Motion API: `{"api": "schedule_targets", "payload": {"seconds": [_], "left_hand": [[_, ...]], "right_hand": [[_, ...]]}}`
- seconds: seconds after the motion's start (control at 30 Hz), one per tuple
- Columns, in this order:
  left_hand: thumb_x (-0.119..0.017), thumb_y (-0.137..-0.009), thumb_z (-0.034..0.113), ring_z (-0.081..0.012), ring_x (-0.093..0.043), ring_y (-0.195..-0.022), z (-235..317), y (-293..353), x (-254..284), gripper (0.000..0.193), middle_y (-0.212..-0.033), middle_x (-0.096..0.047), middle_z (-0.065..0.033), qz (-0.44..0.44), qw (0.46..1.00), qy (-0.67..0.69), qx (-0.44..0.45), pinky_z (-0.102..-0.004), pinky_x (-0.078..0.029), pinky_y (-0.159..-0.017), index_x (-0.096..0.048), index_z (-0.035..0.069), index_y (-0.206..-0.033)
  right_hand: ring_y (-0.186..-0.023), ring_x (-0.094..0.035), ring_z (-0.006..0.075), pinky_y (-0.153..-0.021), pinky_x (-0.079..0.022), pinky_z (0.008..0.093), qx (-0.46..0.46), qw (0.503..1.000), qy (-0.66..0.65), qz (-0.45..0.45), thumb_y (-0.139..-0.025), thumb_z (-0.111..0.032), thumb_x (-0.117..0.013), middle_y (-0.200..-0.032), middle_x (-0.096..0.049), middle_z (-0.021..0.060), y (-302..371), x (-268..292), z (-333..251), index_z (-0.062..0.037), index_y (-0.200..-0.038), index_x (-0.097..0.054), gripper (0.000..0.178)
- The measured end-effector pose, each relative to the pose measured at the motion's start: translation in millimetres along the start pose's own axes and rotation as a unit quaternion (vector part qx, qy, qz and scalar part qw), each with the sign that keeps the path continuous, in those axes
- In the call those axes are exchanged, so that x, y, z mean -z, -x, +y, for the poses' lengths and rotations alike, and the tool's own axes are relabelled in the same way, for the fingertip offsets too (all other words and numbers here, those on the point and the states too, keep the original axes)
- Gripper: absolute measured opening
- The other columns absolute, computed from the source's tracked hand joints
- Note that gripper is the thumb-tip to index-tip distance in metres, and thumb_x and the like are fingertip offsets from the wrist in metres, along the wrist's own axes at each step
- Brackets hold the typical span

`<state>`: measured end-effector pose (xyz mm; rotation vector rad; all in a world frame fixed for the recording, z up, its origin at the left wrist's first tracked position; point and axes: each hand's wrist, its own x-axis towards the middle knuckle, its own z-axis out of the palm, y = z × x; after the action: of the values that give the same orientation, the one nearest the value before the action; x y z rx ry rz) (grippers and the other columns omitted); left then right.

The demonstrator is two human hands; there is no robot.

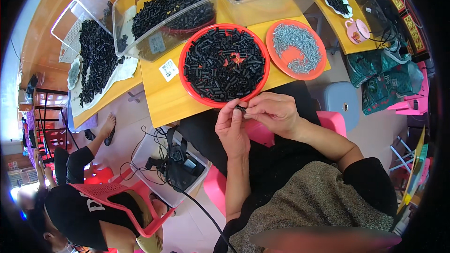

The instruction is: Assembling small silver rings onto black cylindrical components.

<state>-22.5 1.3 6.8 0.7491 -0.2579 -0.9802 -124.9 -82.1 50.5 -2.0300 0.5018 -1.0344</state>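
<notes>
My left hand (pixel 233 129) and my right hand (pixel 273 114) meet just in front of a round red tray (pixel 183 83). Between the fingertips of both is a small black cylindrical part (pixel 240 108); the fingers partly cover it. Many short black tube-like parts (pixel 222 77) fill the red tray, and a bit of its bottom shows through them. To the right of it, an orange-red plate (pixel 275 55) carries a heap of small silvery screws (pixel 307 49).
Clear plastic bins (pixel 165 24) with black parts stand at the table's back. More black parts (pixel 93 61) lie on a cloth at left. A person (pixel 70 211) sits at lower left beside a bin of cables (pixel 180 166). A pink mug (pixel 358 32) stands at right.
</notes>
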Motion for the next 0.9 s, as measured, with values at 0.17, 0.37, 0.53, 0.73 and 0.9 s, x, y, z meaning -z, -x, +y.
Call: {"api": "schedule_targets", "payload": {"seconds": [0.17, 0.37, 0.53, 0.73, 0.9], "left_hand": [[-0.054, -0.092, 0.004, -0.0123, -0.059, -0.087, 2, 3, -5, 0.02, -0.101, -0.063, -0.0085, -0.017, 0.997, -0.039, -0.057, -0.0238, -0.049, -0.077, -0.056, 0.0, -0.112], [-0.054, -0.092, 0.003, -0.0123, -0.059, -0.088, 4, 5, -6, 0.021, -0.102, -0.063, -0.0085, -0.013, 0.999, 0.029, -0.031, -0.0235, -0.048, -0.078, -0.057, 0.0, -0.112], [-0.054, -0.091, 0.002, -0.0123, -0.06, -0.088, 0, 3, 0, 0.021, -0.102, -0.063, -0.0084, -0.014, 0.995, -0.054, -0.082, -0.0232, -0.048, -0.078, -0.058, -0.001, -0.112], [-0.054, -0.092, 0.003, -0.012, -0.059, -0.088, 0, 3, -1, 0.022, -0.103, -0.062, -0.0078, 0.004, 0.997, -0.037, -0.069, -0.0233, -0.047, -0.075, -0.057, 0.001, -0.113], [-0.054, -0.092, 0.005, -0.0128, -0.058, -0.09, -3, 0, 5, 0.028, -0.103, -0.06, -0.007, 0.001, 1.0, 0.011, 0.011, -0.0254, -0.047, -0.076, -0.051, 0.003, -0.119]], "right_hand": [[-0.073, -0.065, 0.0231, -0.062, -0.053, 0.0303, 0.016, 1.0, 0.012, -0.008, -0.067, 0.002, -0.072, -0.083, -0.066, 0.0097, 3, 1, -2, -0.0027, -0.081, -0.068, 0.015], [-0.075, -0.065, 0.024, -0.063, -0.053, 0.0313, 0.093, 0.994, 0.052, -0.001, -0.067, 0.004, -0.07, -0.087, -0.066, 0.0095, -1, 0, -2, -0.0028, -0.084, -0.067, 0.019], [-0.076, -0.065, 0.0241, -0.063, -0.053, 0.0313, 0.075, 0.996, 0.048, -0.009, -0.068, 0.003, -0.07, -0.087, -0.066, 0.0098, 0, -2, 1, -0.003, -0.083, -0.067, 0.017], [-0.071, -0.064, 0.0242, -0.062, -0.051, 0.0309, 0.072, 0.997, 0.039, -0.013, -0.068, 0.002, -0.071, -0.081, -0.064, 0.0093, -7, -2, 2, -0.0021, -0.082, -0.066, 0.015], [-0.083, -0.057, 0.0262, -0.07, -0.048, 0.0352, 0.014, 0.993, 0.062, -0.097, -0.063, -0.005, -0.074, -0.085, -0.054, 0.008, -31, 18, -6, -0.0045, -0.095, -0.063, 0.034]]}}
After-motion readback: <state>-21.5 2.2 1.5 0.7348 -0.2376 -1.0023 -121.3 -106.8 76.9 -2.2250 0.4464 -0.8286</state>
